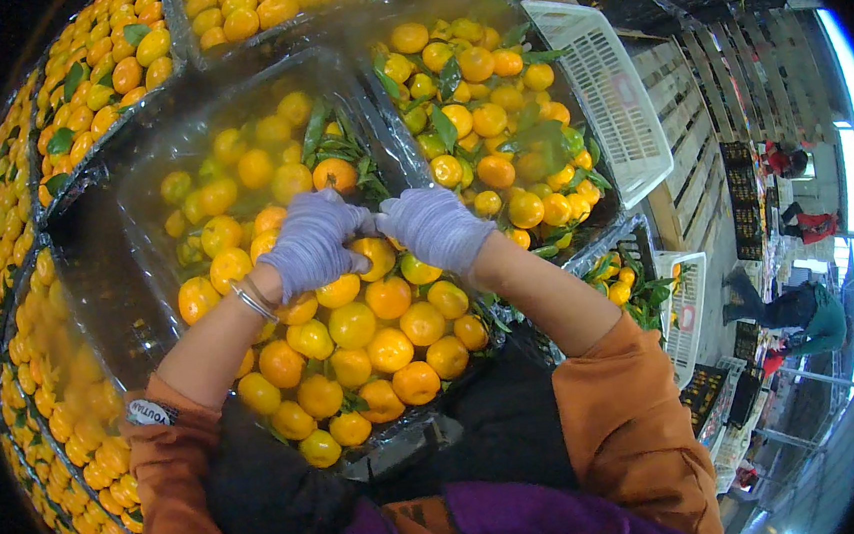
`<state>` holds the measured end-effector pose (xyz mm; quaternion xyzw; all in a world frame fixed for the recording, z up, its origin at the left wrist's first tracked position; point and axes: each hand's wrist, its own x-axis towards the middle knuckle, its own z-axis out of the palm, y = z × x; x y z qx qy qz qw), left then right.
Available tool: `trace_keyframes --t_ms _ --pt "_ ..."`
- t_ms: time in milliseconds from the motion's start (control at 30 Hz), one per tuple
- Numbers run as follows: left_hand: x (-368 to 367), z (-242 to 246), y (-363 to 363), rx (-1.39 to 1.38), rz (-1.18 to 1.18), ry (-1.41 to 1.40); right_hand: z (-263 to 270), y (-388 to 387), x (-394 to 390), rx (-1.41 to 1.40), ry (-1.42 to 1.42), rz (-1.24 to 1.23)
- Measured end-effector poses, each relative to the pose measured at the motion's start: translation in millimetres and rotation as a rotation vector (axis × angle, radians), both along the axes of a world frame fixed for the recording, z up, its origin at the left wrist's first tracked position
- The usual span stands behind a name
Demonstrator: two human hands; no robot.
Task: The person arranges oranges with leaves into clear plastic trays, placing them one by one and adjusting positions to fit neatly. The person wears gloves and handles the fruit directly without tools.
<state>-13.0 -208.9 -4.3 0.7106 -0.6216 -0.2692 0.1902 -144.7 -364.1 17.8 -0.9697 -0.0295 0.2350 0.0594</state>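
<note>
My left hand [317, 239] and my right hand [435, 229], both in lavender knitted gloves, meet over a black crate lined with clear plastic film [98, 293]. Their fingertips come together and are partly hidden, so I cannot tell whether anything is between them. A mandarin [374, 258] lies right below, by my left thumb. Another mandarin [335, 175] shows just beyond my left fingers, with cut green leaves [339, 147] around it. Several orange and yellow-green mandarins [353, 325] fill the near part of the crate.
More leafy mandarins [491, 120] lie in a crate at right, with a white plastic basket [613, 94] on its far side. Filled crates of mandarins [100, 74] line the left and back. Another white basket [687, 318], wooden pallets [686, 118] and people [799, 313] are farther right.
</note>
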Motion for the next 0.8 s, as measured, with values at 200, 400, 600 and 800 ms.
trace_keyframes --t_ms 200,400,600,800 --pt "-3 -2 3 0.021 0.024 -0.056 12 -5 4 0.089 -0.01 -0.153" --pt "-1 -8 4 0.011 0.028 -0.048 11 -26 5 0.218 0.052 -0.122" --pt "-2 -7 6 -0.001 0.025 -0.022 8 -23 2 0.243 0.083 -0.154" --pt "-4 -1 10 -0.094 0.016 -0.156 21 -12 4 0.236 0.087 -0.189"
